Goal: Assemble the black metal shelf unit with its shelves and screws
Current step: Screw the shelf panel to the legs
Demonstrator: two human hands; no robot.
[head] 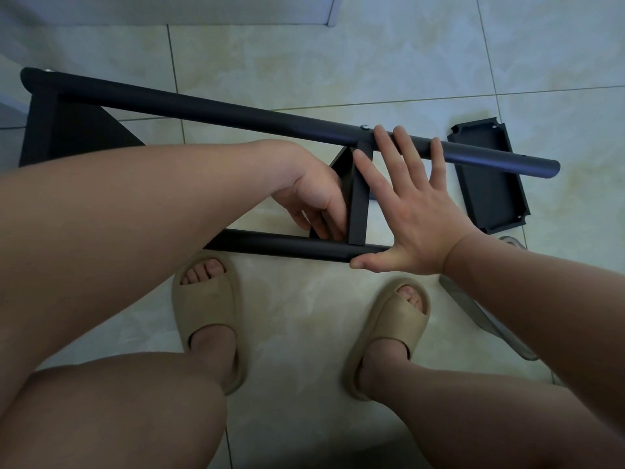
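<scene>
The pale tiled floor [338, 69] fills the frame, and on it the black shelf unit [74, 130] lies on its side, its broad end at the left. Its upper pole [236, 116] slants from upper left to centre right; the shorter lower pole [287, 247] runs across the centre, with a middle shelf [358, 204] joining them. A loose shelf [487, 181] lies flat at right, beyond the upper pole. The right hand [412, 218] spans the two poles, fingers [406, 147] spread straight over the upper one and its thumb on the lower pole's end. The left hand [314, 194] curls against the middle shelf's left face; whether it pinches anything cannot be told. Tan sandals [206, 319] stand below. A screw [364, 127] sits in the upper pole.
</scene>
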